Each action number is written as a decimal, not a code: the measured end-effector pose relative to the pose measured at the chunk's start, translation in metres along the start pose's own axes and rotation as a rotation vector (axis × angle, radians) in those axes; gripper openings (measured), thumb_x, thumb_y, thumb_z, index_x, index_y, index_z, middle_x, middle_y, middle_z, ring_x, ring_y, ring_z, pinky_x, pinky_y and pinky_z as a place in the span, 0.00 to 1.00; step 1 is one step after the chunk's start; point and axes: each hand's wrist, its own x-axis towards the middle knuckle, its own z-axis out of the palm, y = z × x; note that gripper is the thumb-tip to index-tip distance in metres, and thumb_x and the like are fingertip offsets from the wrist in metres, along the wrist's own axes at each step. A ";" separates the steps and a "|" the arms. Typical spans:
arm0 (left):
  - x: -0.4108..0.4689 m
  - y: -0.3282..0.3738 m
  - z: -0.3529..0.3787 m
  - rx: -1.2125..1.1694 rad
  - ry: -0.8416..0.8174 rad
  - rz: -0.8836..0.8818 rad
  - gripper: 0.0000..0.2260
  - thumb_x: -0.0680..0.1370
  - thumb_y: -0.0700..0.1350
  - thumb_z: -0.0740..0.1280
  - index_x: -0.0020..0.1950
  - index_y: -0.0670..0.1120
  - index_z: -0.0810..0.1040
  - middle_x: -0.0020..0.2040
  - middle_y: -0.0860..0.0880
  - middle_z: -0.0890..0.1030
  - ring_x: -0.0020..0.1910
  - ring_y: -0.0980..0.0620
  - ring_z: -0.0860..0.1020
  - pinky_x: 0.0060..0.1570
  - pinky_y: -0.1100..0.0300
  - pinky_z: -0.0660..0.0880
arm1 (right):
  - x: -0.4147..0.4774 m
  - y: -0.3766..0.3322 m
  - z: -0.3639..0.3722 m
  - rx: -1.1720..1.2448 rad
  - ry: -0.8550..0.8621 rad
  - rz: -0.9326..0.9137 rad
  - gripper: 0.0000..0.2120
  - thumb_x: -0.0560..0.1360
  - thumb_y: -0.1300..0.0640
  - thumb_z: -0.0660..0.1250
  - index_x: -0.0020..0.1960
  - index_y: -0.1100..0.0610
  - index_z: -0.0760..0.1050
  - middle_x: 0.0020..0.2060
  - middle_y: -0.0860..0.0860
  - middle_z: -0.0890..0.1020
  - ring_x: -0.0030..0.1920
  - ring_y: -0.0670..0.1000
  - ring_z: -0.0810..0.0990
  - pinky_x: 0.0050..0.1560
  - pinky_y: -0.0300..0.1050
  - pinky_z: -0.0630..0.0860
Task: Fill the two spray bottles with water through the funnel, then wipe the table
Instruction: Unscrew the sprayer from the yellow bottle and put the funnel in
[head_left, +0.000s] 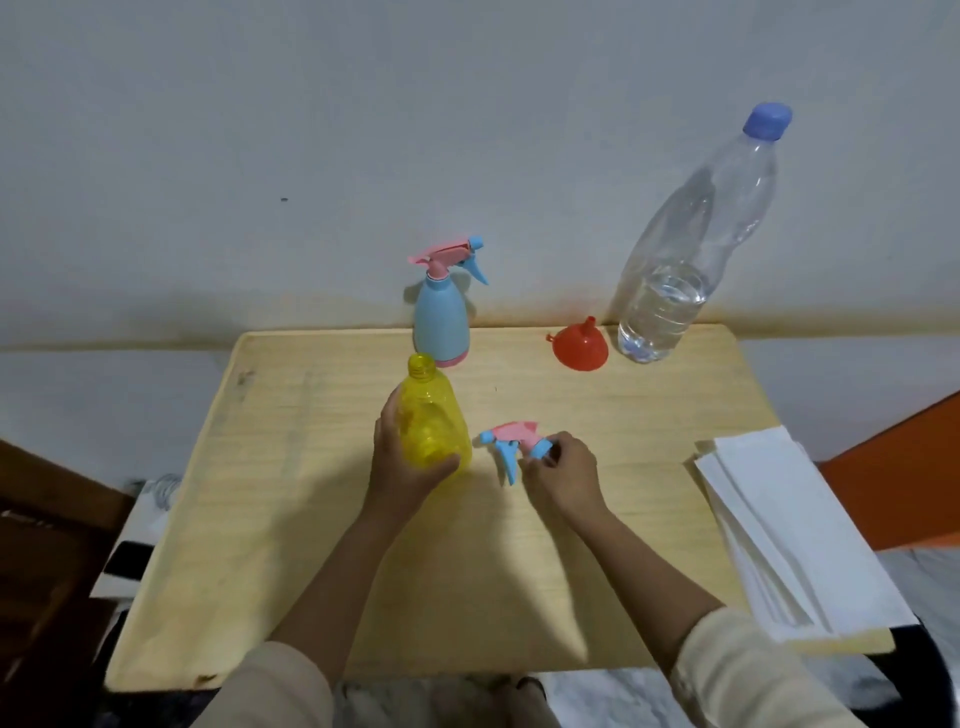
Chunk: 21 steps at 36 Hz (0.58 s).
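Note:
A yellow spray bottle (432, 415) stands uncapped near the middle of the wooden table (291, 545). My left hand (402, 457) grips its body from the left. Just to its right, my right hand (558, 470) holds the removed pink and blue spray head (511, 444) low over the table. A blue spray bottle (441, 322) with its pink and blue head on stands at the back edge. The red funnel (581, 345) lies mouth down at the back right, beside a large clear water bottle (691, 249) with a blue cap, about a third full.
A stack of white paper towels (789, 530) lies on the table's right edge. A pale wall rises right behind the table. Dark furniture stands left of the table, and something orange is at the far right.

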 end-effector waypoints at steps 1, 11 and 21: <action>0.003 -0.003 0.002 0.007 -0.003 0.013 0.43 0.58 0.55 0.74 0.69 0.55 0.60 0.67 0.46 0.69 0.66 0.47 0.70 0.62 0.52 0.70 | 0.003 0.002 0.005 -0.011 0.008 0.002 0.07 0.70 0.61 0.70 0.45 0.60 0.73 0.40 0.54 0.77 0.38 0.50 0.74 0.31 0.36 0.65; 0.022 -0.015 0.011 0.108 0.098 0.077 0.41 0.65 0.42 0.78 0.68 0.58 0.57 0.63 0.63 0.66 0.61 0.66 0.67 0.59 0.65 0.68 | 0.029 -0.002 0.030 -0.122 0.085 -0.035 0.11 0.69 0.61 0.71 0.49 0.60 0.73 0.48 0.57 0.75 0.49 0.57 0.73 0.49 0.51 0.73; 0.027 -0.026 0.012 0.144 0.074 0.053 0.43 0.68 0.44 0.77 0.75 0.55 0.54 0.72 0.50 0.65 0.70 0.50 0.67 0.66 0.47 0.70 | 0.030 -0.009 0.018 -0.149 -0.016 -0.056 0.30 0.68 0.52 0.74 0.66 0.60 0.68 0.62 0.56 0.71 0.63 0.55 0.69 0.60 0.49 0.69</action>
